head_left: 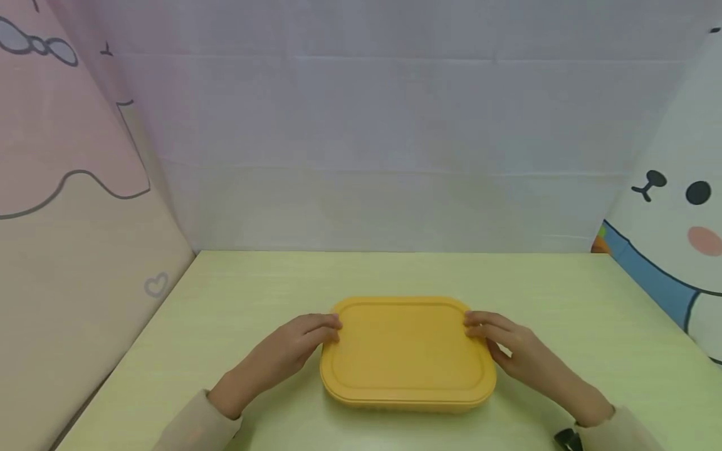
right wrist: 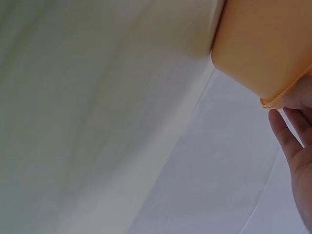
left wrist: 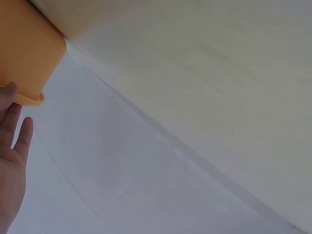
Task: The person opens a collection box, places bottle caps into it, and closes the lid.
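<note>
A yellow storage box (head_left: pixel 408 404) with rounded corners sits on the table, covered by a flat yellow lid (head_left: pixel 408 347). At its left side, my left hand (head_left: pixel 287 347) grips the lid's edge, fingertips on top near the far corner. My right hand (head_left: pixel 516 351) grips the opposite edge in much the same way. Both wrist views show the box's smooth side wall (left wrist: pixel 29 44) and the overhanging rim between thumb and fingers. The lid hides whatever is inside the box.
The pale yellow-green table (head_left: pixel 254 282) surrounds the box. A plain whitish curtain (head_left: pixel 395 156) hangs behind it, with printed panels at the left (head_left: pixel 73 282) and right (head_left: pixel 677 250). A small black object (head_left: pixel 566 440) shows by the right sleeve.
</note>
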